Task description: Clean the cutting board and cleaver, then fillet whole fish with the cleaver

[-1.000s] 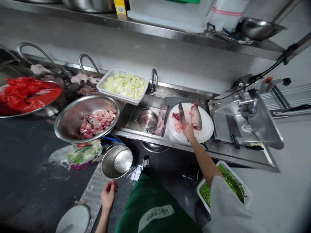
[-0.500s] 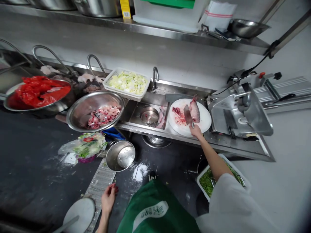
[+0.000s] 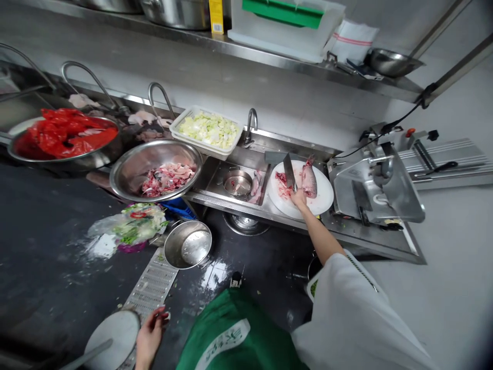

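My right hand (image 3: pixel 299 198) is closed round the handle of a cleaver (image 3: pixel 288 172), whose blade stands over a round white cutting board (image 3: pixel 321 195). A whole fish (image 3: pixel 308 178) lies on the board just right of the blade, and red scraps (image 3: pixel 282 181) lie to its left. My left hand (image 3: pixel 149 336) hangs low by my side, fingers loosely curled with reddish tips, holding nothing, next to a white lid (image 3: pixel 112 339) on the floor.
A steel bowl of cut fish pieces (image 3: pixel 156 169), a white basket of chopped cabbage (image 3: pixel 207 129), a small sink (image 3: pixel 235 184), a pan with a red bag (image 3: pixel 61 137), a meat slicer (image 3: pixel 375 180), a steel pot (image 3: pixel 188 244) and vegetable waste (image 3: pixel 134 228) on the wet dark floor.
The view has pulled back and tilted. My right hand shifted the cleaver from beside the fish toward the scraps. My left hand dropped lower toward the white lid.
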Demonstrator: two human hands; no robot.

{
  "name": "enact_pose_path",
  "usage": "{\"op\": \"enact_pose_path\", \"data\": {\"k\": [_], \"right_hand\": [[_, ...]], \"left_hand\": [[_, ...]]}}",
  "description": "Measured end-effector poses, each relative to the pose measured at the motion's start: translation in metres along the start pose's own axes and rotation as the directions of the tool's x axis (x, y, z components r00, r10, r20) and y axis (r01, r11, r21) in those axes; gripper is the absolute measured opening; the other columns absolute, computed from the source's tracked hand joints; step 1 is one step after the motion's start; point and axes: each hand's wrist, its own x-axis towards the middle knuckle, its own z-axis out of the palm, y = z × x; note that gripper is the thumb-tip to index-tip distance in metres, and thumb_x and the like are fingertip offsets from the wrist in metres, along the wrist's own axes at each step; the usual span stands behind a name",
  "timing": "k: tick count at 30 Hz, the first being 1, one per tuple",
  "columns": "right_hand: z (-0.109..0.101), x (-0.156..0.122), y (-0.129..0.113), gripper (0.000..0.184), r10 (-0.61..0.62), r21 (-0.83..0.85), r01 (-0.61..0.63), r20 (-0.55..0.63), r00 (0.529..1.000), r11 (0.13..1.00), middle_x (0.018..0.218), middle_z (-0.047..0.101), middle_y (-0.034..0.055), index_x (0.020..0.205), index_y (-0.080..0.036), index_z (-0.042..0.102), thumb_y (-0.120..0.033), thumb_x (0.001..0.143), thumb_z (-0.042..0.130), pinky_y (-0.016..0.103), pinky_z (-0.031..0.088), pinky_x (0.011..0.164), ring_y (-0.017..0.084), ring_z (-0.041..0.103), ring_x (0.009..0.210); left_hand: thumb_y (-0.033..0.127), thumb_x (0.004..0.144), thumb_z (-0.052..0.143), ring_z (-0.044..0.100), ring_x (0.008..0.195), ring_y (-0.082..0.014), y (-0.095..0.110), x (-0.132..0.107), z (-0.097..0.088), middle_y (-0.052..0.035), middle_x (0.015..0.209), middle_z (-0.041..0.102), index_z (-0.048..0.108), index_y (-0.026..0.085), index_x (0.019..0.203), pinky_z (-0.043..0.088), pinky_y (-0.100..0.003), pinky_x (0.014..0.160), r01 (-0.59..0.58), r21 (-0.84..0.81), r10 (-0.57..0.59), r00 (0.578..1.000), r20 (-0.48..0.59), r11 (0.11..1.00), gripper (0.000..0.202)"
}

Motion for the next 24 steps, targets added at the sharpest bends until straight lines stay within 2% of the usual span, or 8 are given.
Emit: {"op": "enact_pose_path", "data": {"k": [3,5,7,9,12,16,21,24], "right_hand": [[0.007,-0.004,0.003,0.057,0.019,-0.018,-0.019,0.014,1.0,1.0,0.129,0.071,0.0273,0.142,-0.003,0.061,-0.045,0.104,0.055,0.031,0.052,0.094,0.03,0.069,0.118],[0.01,-0.003,0.003,0.063,0.015,-0.014,-0.014,0.036,0.999,1.0,0.123,0.074,0.0247,0.151,-0.006,0.054,-0.047,0.104,0.054,0.031,0.053,0.088,0.028,0.073,0.109],[0.009,0.002,-0.001,0.069,-0.012,0.011,0.011,0.099,0.995,1.0,0.112,0.078,0.0205,0.159,-0.007,0.042,-0.045,0.104,0.055,0.029,0.054,0.081,0.025,0.075,0.093],[0.007,0.009,-0.007,0.069,-0.053,0.039,0.048,0.149,0.987,0.998,0.108,0.078,0.0192,0.162,-0.005,0.037,-0.04,0.104,0.054,0.028,0.053,0.078,0.023,0.075,0.086],[0.005,0.017,-0.015,0.061,-0.088,0.045,0.083,0.12,0.989,0.996,0.124,0.074,0.0243,0.156,-0.003,0.045,-0.042,0.108,0.046,0.026,0.051,0.087,0.024,0.073,0.102],[0.009,0.015,-0.016,0.055,-0.096,0.012,0.095,0.068,0.993,0.995,0.133,0.07,0.0237,0.155,-0.007,0.046,-0.038,0.112,0.034,0.028,0.048,0.096,0.025,0.069,0.114],[0.009,0.021,-0.017,0.055,-0.067,-0.03,0.072,0.129,0.989,0.997,0.129,0.07,0.0267,0.152,-0.004,0.047,-0.034,0.106,0.05,0.031,0.049,0.095,0.026,0.07,0.109],[0.0,0.034,-0.024,0.055,-0.067,-0.038,0.072,0.13,0.989,0.997,0.131,0.069,0.027,0.153,-0.006,0.047,-0.034,0.105,0.051,0.034,0.049,0.094,0.027,0.07,0.109]], "left_hand": [[0.07,0.045,0.067,0.077,0.074,-0.036,-0.012,-0.005,-0.009,-0.0101,0.075,0.078,0.069,0.023,0.088,0.059,-0.04,0.057,0.048,-0.026,-0.049,0.998,-0.035,0.998,0.064],[0.067,0.044,0.069,0.077,0.074,-0.0359,-0.018,-0.005,-0.013,-0.0104,0.076,0.078,0.069,0.022,0.089,0.06,-0.04,0.058,0.067,-0.024,-0.068,0.997,-0.038,0.997,0.064],[0.067,0.044,0.069,0.078,0.075,-0.0365,-0.021,-0.004,-0.015,-0.0109,0.077,0.078,0.07,0.021,0.09,0.06,-0.04,0.058,0.066,-0.011,-0.066,0.997,-0.031,0.998,0.064],[0.07,0.044,0.07,0.078,0.074,-0.0369,-0.021,-0.001,-0.017,-0.0107,0.075,0.078,0.07,0.022,0.087,0.061,-0.041,0.057,0.049,0.01,-0.049,0.999,-0.019,0.999,0.064],[0.076,0.045,0.068,0.077,0.073,-0.0363,-0.018,0.004,-0.018,-0.0099,0.073,0.077,0.07,0.023,0.086,0.061,-0.041,0.057,0.019,0.049,-0.02,1.0,0.005,0.999,0.067],[0.077,0.047,0.068,0.077,0.071,-0.0352,-0.014,0.006,-0.021,-0.0095,0.073,0.078,0.069,0.023,0.088,0.06,-0.04,0.058,0.002,0.086,-0.003,1.0,0.018,0.996,0.068],[0.069,0.048,0.067,0.076,0.07,-0.0349,-0.014,0.003,-0.022,-0.0091,0.072,0.078,0.069,0.024,0.088,0.057,-0.039,0.057,0.025,0.08,-0.026,1.0,0.005,0.996,0.061],[0.065,0.047,0.065,0.076,0.071,-0.0345,-0.013,0.001,-0.022,-0.0098,0.073,0.078,0.069,0.023,0.088,0.057,-0.039,0.059,0.045,0.074,-0.045,0.999,0.0,0.996,0.059]]}}
